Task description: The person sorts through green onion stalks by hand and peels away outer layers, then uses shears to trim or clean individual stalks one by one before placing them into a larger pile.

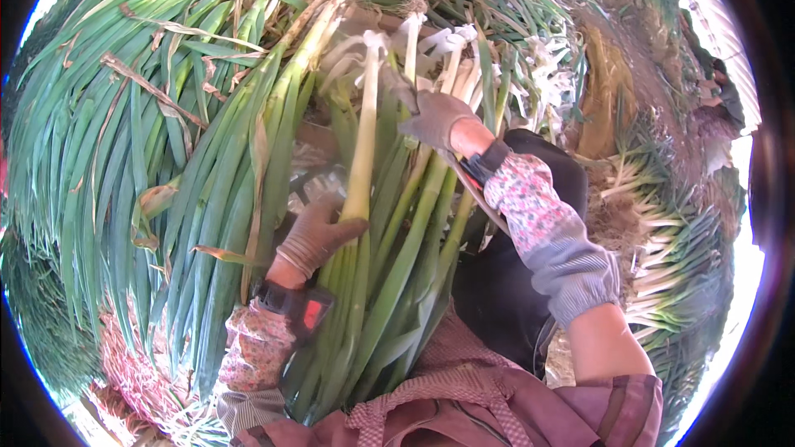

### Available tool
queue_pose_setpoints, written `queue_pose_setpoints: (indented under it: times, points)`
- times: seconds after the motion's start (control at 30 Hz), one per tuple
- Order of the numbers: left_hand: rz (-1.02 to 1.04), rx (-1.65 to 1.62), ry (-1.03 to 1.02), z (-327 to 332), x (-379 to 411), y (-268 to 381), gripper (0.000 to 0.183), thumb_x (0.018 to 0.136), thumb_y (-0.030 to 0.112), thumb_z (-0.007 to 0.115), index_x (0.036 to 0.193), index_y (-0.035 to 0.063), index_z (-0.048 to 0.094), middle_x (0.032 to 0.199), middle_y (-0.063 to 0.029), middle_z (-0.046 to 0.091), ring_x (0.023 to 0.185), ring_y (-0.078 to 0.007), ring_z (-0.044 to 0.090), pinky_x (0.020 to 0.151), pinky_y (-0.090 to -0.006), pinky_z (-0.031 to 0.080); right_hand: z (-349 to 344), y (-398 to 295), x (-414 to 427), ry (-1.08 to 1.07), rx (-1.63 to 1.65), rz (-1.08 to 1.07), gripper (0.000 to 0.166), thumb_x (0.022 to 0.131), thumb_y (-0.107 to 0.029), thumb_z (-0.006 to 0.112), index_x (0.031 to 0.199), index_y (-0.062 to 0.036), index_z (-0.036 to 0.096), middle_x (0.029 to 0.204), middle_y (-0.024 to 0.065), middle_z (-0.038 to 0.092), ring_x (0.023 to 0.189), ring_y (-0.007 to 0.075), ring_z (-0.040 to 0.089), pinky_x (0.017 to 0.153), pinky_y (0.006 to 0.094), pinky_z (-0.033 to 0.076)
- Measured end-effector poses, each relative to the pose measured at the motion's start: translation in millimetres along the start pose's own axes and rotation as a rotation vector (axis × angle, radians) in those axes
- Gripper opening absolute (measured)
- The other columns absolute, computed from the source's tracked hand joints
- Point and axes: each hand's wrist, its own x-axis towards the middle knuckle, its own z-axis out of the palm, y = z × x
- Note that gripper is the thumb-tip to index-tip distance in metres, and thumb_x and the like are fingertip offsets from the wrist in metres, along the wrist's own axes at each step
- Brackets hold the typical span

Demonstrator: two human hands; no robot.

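My left hand (323, 230), in a brownish glove, grips a thick Welsh onion (360, 180) where the pale shaft turns green. Its peeled white root end points away from me, and its leaves run down towards my lap. Loose outer skin (338, 62) is a blur beside the white end. Near the upper shaft, my gloved right hand (438, 121) is closed around a blurred hand tool (400, 88), mostly hidden by the fingers. A thin hose-like strip (475, 189) runs down from that hand. More onions (413, 217) with white ends lie just right of the held one.
A big heap of unpeeled onions (205, 186) fills the left side. Stripped skins and leaves (540, 74) lie at the upper right. Rows of onions (664, 248) rest on the ground at far right, where another person (723, 99) is seen. My dark-clad leg (497, 298) is below my right arm.
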Motion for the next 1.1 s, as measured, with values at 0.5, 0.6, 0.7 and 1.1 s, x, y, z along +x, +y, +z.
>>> queue_pose_setpoints:
  times: [0.5,0.6,0.7,1.1]
  points:
    - [0.126,0.656,0.280,-47,-7,95,0.042,0.078,0.025,0.080,0.107,-0.0007,0.063,0.091,-0.0175,0.069,0.078,-0.0234,0.067,0.078,-0.0327,0.053,0,-5,-141,-0.115,0.191,-0.171,0.045,0.087,-0.034,0.066,0.115,-0.0008,0.057,0.085,0.0203,0.067,0.080,0.0338,0.069,0.075,0.0430,0.053]
    - [0.221,0.809,0.391,-26,23,78,0.054,0.073,0.029,0.083,0.114,0.0010,0.060,0.097,-0.0217,0.069,0.087,-0.0323,0.069,0.084,-0.0381,0.053,10,14,-178,-0.026,0.277,-0.193,0.061,0.084,-0.036,0.075,0.129,-0.0012,0.051,0.086,0.0224,0.065,0.083,0.0395,0.067,0.075,0.0439,0.051]
    - [0.040,0.739,0.327,-9,35,54,0.067,0.069,0.031,0.087,0.120,-0.0005,0.058,0.105,-0.0223,0.070,0.100,-0.0344,0.069,0.089,-0.0405,0.052,18,22,-208,-0.118,0.286,-0.158,0.061,0.083,-0.033,0.076,0.130,-0.0020,0.050,0.088,0.0230,0.065,0.086,0.0416,0.067,0.077,0.0448,0.051]
    - [-0.091,0.134,0.183,-1,64,8,0.036,0.080,0.025,0.077,0.101,-0.0037,0.072,0.088,-0.0127,0.072,0.074,-0.0205,0.065,0.073,-0.0329,0.051,30,31,-214,-0.161,0.236,-0.152,0.054,0.081,-0.033,0.075,0.121,-0.0024,0.054,0.085,0.0241,0.066,0.086,0.0433,0.067,0.075,0.0467,0.053]
